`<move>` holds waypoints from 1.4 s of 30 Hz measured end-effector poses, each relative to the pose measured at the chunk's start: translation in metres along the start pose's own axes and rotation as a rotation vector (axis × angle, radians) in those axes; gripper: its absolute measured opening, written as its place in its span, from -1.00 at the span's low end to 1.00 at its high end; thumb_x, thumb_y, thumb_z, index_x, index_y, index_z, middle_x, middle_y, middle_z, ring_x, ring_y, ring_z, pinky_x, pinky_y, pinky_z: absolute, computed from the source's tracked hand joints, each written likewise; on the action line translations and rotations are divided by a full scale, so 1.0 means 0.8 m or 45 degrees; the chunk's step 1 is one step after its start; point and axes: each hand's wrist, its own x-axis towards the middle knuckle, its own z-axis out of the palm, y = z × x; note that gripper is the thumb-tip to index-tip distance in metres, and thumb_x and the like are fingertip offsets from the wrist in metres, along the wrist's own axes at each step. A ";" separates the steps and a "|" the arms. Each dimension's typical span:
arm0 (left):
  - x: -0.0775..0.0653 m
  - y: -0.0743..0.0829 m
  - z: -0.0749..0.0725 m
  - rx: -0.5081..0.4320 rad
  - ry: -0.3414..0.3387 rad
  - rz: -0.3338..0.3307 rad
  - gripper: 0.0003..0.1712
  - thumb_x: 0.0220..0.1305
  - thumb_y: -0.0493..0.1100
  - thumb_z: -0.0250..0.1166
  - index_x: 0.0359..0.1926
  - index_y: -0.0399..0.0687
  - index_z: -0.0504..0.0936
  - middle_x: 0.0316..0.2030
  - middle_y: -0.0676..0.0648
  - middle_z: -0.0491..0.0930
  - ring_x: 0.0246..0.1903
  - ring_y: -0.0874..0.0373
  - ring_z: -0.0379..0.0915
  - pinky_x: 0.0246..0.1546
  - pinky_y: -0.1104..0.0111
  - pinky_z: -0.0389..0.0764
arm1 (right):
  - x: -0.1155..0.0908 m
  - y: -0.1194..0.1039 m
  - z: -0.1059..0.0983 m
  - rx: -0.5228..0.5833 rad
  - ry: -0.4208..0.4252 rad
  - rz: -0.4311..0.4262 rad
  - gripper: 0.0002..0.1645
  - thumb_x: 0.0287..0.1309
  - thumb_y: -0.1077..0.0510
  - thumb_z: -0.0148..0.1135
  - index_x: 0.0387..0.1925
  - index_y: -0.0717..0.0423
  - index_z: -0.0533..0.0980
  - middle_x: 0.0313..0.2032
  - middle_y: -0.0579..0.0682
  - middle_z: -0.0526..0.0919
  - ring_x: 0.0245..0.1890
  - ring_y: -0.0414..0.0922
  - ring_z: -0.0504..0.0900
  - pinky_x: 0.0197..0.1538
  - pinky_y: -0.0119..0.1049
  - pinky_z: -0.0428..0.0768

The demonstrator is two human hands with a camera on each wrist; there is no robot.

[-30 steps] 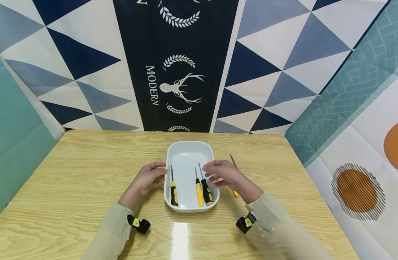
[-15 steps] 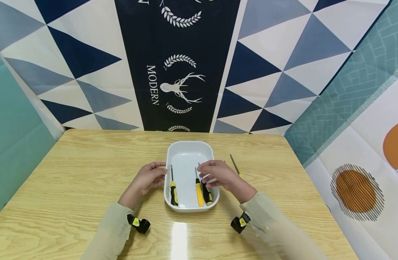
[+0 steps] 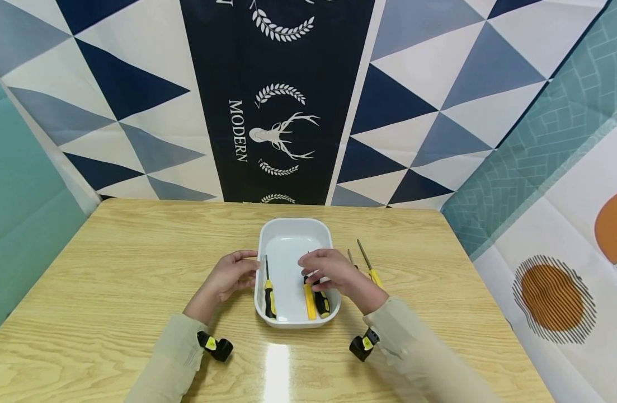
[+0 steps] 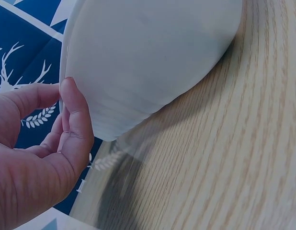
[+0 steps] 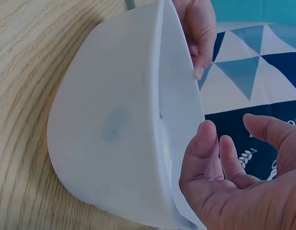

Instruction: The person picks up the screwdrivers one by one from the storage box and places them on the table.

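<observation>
Under right hand [image 3: 332, 271], yellow screwdriver [image 3: 310, 303], partly hidden

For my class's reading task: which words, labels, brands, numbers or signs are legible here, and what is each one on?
"MODERN": printed sideways on the dark wall panel, beside a deer drawing.
Partial lettering at that panel's top edge: cut off, not readable as a word.
Yellow labels on the left wrist camera and right wrist camera: too small to read.
Screwdrivers in the white tray: no readable text.
</observation>
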 end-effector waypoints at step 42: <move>-0.002 0.000 0.001 0.015 0.010 0.012 -0.46 0.25 -0.22 0.17 0.24 -0.26 0.31 -0.20 -0.08 0.56 -0.39 0.23 0.52 -0.34 0.43 0.64 | 0.031 0.013 0.045 -0.007 -0.041 0.061 -0.60 0.15 0.05 0.22 -0.04 0.20 0.52 -0.25 0.12 0.63 -0.52 -0.17 0.55 -0.44 -0.36 0.59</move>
